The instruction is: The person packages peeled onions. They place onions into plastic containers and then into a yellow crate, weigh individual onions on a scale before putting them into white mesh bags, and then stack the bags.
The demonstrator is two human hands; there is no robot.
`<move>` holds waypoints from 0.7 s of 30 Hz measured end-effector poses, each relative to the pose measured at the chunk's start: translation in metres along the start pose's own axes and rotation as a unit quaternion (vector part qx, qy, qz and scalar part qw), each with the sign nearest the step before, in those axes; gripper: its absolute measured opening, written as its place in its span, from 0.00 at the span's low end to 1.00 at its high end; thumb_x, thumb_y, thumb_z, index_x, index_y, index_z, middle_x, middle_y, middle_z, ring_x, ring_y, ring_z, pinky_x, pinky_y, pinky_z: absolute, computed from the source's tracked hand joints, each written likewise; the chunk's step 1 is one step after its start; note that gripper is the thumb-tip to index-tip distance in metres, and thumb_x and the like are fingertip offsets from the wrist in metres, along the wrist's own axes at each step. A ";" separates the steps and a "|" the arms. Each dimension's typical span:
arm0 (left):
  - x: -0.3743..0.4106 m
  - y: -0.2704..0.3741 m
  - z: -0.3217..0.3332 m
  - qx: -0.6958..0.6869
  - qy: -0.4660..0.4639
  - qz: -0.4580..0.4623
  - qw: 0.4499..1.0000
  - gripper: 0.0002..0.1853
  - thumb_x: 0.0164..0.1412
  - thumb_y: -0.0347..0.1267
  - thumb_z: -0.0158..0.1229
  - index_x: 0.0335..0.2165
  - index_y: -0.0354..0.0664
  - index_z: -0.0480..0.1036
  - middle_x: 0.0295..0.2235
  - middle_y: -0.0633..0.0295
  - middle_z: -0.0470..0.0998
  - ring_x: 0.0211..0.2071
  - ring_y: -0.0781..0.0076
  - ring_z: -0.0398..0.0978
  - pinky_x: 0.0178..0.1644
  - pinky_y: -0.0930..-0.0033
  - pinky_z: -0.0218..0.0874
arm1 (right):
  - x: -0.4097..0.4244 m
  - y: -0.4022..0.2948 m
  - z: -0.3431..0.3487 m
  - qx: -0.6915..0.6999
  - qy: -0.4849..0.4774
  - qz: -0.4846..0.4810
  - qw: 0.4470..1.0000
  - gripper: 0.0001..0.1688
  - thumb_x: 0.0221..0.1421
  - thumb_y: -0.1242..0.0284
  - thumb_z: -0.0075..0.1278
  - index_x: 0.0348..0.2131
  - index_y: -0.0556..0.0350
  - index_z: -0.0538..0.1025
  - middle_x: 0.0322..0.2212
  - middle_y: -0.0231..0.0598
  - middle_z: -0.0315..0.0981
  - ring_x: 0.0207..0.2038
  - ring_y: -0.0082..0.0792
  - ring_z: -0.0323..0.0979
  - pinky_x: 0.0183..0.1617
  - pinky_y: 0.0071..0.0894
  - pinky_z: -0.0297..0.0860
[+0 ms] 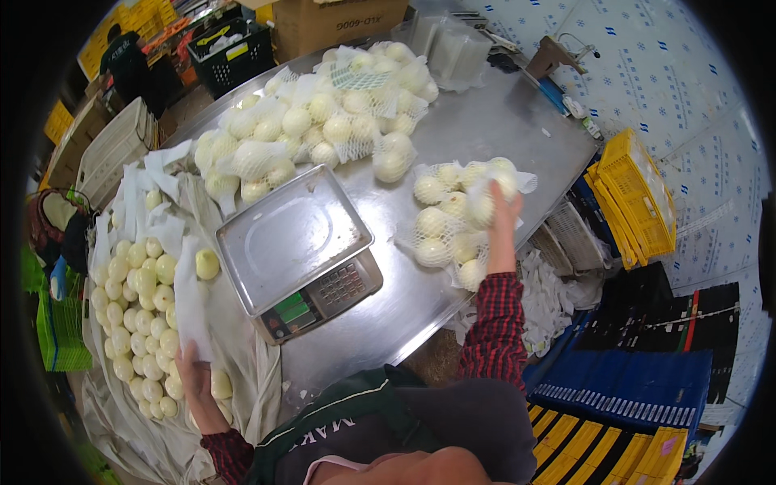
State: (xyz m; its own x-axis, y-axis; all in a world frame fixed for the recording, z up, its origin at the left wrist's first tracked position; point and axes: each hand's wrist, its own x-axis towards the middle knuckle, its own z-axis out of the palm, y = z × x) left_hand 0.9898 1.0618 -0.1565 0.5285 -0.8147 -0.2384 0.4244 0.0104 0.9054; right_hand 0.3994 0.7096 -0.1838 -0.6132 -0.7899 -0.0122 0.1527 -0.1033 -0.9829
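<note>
My left hand [195, 376] grips the lower end of a white mesh sleeve [194, 297] over the heap at left. Loose peeled white onions [140, 321] lie close around it on a pale cloth [254, 339]. On the right half of the steel table, my right hand [504, 215] has its fingers around a netted bag of onions [482, 206]. Another netted bag of onions [431, 236] lies against that one. Between my hands stands a digital weighing scale [294, 239] with a bare metal pan, its keypad and green display facing me.
More netted onions [327, 115] are piled along the back of the steel table [388, 291]. A cardboard box [339, 27] and a black crate [230, 57] stand behind. Yellow crates [636, 200] and blue crates [618, 388] are at right. A person [124, 63] is at far left.
</note>
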 end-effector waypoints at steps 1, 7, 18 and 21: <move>-0.005 -0.002 0.015 -0.020 -0.020 -0.014 0.999 0.21 0.56 0.29 0.55 0.47 0.31 0.65 0.41 0.56 0.74 0.40 0.66 0.74 0.46 0.67 0.67 | 0.025 0.007 -0.036 -0.029 0.053 -0.066 0.996 0.55 0.40 0.65 0.66 0.58 0.65 0.51 0.45 0.51 0.67 0.44 0.40 0.70 0.42 0.35 0.71; 0.005 -0.025 0.108 -0.012 -0.114 -0.051 0.992 0.18 0.56 0.31 0.56 0.44 0.34 0.68 0.38 0.57 0.76 0.37 0.66 0.76 0.44 0.64 0.70 | 0.113 0.076 -0.185 -0.371 0.193 -0.070 0.906 0.42 0.45 0.59 0.60 0.54 0.61 0.61 0.48 0.59 0.65 0.49 0.52 0.67 0.52 0.41 0.64; -0.005 -0.068 0.175 0.041 -0.080 -0.055 0.994 0.15 0.60 0.32 0.50 0.43 0.33 0.69 0.37 0.61 0.76 0.36 0.73 0.75 0.39 0.69 0.67 | -0.094 -0.050 0.015 -0.246 -0.289 -0.344 0.859 0.27 0.43 0.68 0.61 0.43 0.60 0.72 0.47 0.51 0.66 0.49 0.49 0.65 0.53 0.41 0.62; -0.022 -0.071 0.188 0.014 -0.085 -0.069 0.994 0.16 0.61 0.33 0.50 0.44 0.33 0.69 0.35 0.63 0.76 0.34 0.75 0.74 0.37 0.72 0.68 | -0.255 -0.056 0.084 -0.073 -0.534 -0.394 0.745 0.29 0.35 0.66 0.66 0.37 0.62 0.74 0.39 0.44 0.72 0.44 0.42 0.70 0.48 0.34 0.67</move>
State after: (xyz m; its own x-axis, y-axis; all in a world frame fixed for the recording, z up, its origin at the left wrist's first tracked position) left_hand 0.8103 0.9699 -0.1495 0.3347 -0.8932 -0.3002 0.4624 -0.1219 0.8783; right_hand 0.6124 0.8659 -0.1099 0.5100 -0.5570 0.6555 -0.0620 -0.7839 -0.6178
